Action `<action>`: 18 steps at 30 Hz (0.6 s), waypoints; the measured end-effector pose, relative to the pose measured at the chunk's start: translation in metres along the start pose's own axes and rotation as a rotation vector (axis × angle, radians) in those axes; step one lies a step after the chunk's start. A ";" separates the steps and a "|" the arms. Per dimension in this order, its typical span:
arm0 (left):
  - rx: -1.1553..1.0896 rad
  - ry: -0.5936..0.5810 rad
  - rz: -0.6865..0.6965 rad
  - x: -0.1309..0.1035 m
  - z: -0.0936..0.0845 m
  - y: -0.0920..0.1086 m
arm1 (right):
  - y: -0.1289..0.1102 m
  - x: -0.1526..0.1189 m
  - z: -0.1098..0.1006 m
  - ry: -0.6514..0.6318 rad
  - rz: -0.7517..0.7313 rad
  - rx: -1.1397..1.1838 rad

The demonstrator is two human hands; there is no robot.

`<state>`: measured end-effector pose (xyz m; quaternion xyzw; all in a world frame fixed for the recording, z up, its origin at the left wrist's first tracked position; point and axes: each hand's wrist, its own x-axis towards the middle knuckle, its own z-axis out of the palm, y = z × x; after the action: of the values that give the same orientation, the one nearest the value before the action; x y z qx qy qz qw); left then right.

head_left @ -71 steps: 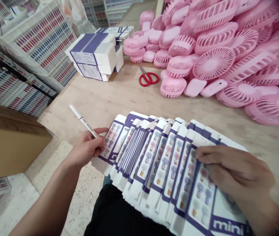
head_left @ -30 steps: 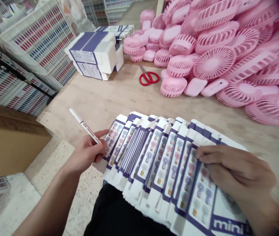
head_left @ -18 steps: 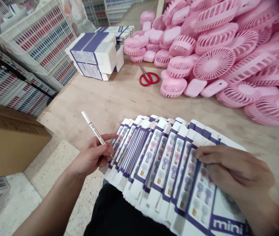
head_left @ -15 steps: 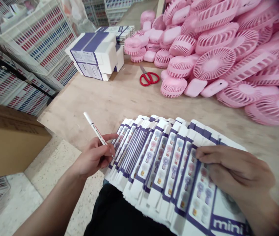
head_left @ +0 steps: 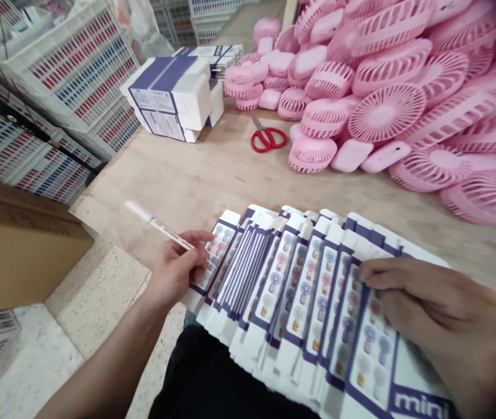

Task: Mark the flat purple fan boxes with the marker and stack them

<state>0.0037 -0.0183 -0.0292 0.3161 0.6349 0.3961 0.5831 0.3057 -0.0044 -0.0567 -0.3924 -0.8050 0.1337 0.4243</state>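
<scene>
A fanned stack of flattened white-and-purple cartons [head_left: 291,291], printed with small coloured fan pictures, lies across the table's near edge above my lap. My left hand [head_left: 182,265] is closed around a slim white pen [head_left: 165,230], whose blurred upper end points up and left. That hand is at the stack's left end, by the leftmost carton; the pen's lower tip is hidden by my fingers. At the right end, my right hand [head_left: 435,308] pinches the cartons, thumb and fingers pressed together on their edges. The word "mini" shows on the carton below it.
Red-handled scissors [head_left: 269,139] lie on the wooden table [head_left: 178,180]. A big heap of pink handheld fans [head_left: 388,110] covers the back right. White-and-purple boxes [head_left: 165,96] stand at the back left. White plastic crates [head_left: 77,75] and a brown carton [head_left: 21,250] flank the table's left.
The leftmost carton now lies apart from the others, its printed face showing more. My left hand has turned slightly, tilting the pen flatter. My right hand stays on the cartons.
</scene>
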 end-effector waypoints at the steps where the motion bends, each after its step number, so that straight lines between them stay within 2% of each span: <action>1: 0.090 0.110 0.105 0.003 -0.001 -0.004 | -0.001 0.000 -0.001 -0.012 0.020 -0.006; 3: 0.291 0.265 0.250 0.006 -0.001 -0.011 | -0.004 0.001 -0.002 -0.013 0.037 -0.007; 4: 0.375 0.295 0.294 0.007 -0.001 -0.014 | -0.005 0.002 -0.002 -0.008 0.033 -0.002; 7: 0.535 0.312 0.384 0.004 0.001 -0.020 | -0.005 0.006 -0.001 -0.009 0.023 0.008; 10: 0.640 0.339 0.418 0.001 0.005 -0.020 | -0.002 0.006 0.001 0.017 0.008 0.038; 13: 0.706 0.356 0.415 0.001 0.009 -0.017 | 0.000 0.002 0.003 0.042 0.030 0.049; 15: 0.652 0.367 0.388 0.001 0.008 -0.015 | 0.001 -0.001 0.005 0.047 0.061 0.041; 17: 0.522 0.356 0.282 0.003 0.004 -0.010 | 0.001 -0.002 0.005 0.047 0.059 0.031; 18: 0.447 0.308 0.199 0.003 0.001 -0.006 | 0.000 -0.001 0.005 0.048 0.043 0.027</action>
<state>0.0043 -0.0187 -0.0361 0.4336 0.7535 0.3450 0.3538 0.3023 -0.0043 -0.0606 -0.4071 -0.7841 0.1443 0.4456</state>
